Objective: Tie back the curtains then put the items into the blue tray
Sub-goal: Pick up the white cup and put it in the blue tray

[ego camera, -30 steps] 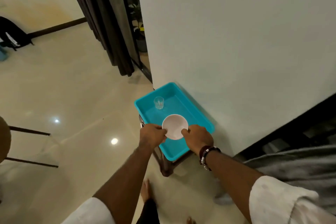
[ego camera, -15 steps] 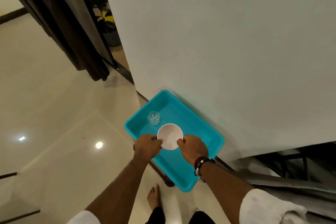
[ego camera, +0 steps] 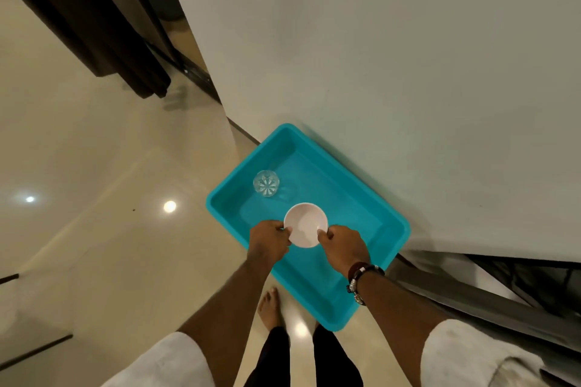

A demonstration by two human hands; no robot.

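Your left hand [ego camera: 269, 241] and right hand [ego camera: 343, 244] each pinch the rim of the white bowl [ego camera: 305, 224]; both grips are clamped on it, one on either side. The bowl sits between your hands, over the blue tray [ego camera: 361, 298]; whether it touches the tray floor I cannot tell. Clear glass [ego camera: 266, 183] stands upright in the tray, beyond your left grip. Dark curtain [ego camera: 103, 28] hangs well beyond, to the left.

Tray [ego camera: 361, 198]: smooth glossy blue plastic. Glass [ego camera: 266, 183]: clear, cut base pattern. Bowl [ego camera: 305, 224]: smooth white, slight sheen. Floor [ego camera: 94, 198]: polished glossy tile, 2 light reflections. Wall [ego camera: 408, 72]: matt. Curtain [ego camera: 94, 25]: dark cloth.
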